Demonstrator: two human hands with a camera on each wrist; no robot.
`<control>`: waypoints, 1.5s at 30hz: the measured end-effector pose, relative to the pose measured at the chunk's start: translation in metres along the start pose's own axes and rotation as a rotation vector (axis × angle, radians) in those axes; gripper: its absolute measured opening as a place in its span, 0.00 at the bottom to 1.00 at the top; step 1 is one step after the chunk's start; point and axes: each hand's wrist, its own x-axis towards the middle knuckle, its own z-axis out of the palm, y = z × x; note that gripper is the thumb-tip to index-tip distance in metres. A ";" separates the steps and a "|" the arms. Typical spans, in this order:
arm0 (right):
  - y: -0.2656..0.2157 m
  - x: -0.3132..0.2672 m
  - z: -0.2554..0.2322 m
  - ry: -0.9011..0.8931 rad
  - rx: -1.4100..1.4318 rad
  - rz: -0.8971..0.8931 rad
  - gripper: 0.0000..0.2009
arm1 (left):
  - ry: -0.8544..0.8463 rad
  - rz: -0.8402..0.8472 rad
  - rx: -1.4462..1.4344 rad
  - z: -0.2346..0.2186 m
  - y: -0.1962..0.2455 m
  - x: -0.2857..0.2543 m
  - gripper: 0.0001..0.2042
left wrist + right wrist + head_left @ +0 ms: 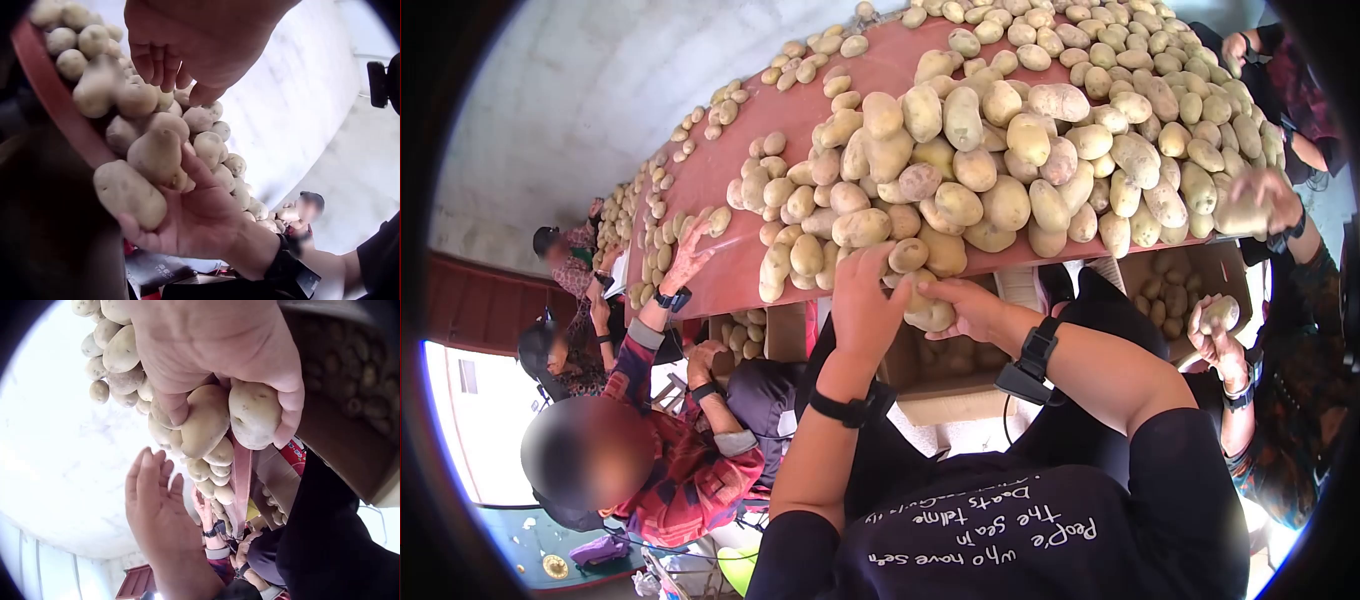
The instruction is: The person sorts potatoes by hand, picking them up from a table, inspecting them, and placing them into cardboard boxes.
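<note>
A heap of potatoes covers much of the red tabletop in front of me. At its near edge my right hand holds two potatoes. In the right wrist view, one pale potato sits in its curled fingers and a yellower potato lies by the thumb. The left wrist view shows the same hand palm up, with the outer potato against the fingers. My left hand hovers beside them, its fingers loosely bent; nothing shows in its grasp in the right wrist view.
Below the table edge stand cardboard boxes with potatoes, one box at right and another box at left. A person in a plaid shirt works at my left. At right another person's hand holds a potato.
</note>
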 end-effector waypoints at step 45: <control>-0.013 -0.014 0.004 -0.129 -0.256 0.010 0.29 | -0.123 -0.783 -1.043 0.025 -0.035 -0.099 0.13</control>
